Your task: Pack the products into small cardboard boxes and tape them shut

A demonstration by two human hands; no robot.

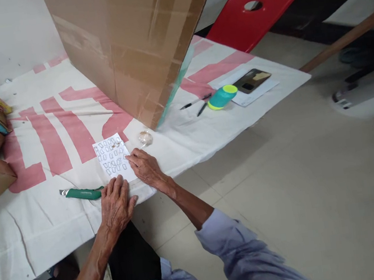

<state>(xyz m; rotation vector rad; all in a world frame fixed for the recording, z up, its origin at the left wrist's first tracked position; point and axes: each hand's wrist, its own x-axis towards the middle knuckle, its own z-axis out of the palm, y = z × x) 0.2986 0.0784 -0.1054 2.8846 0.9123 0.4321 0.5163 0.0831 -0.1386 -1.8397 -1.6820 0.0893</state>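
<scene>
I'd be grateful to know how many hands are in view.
2: the left hand lies at the near edge of the drawn-on paper, beside the green cutter; the right hand is at the paper's right edge. No others show.

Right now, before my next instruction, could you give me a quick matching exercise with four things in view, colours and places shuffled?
1. Cutter
2. Paper
3. Container
4. Chair

A. Red, beyond the far side of the table
B. White, with the right hand at its edge
C. Green, by the left hand
D. Teal and yellow-green, beside the pens

Pairs: 1-C, 2-B, 3-D, 4-A
</scene>
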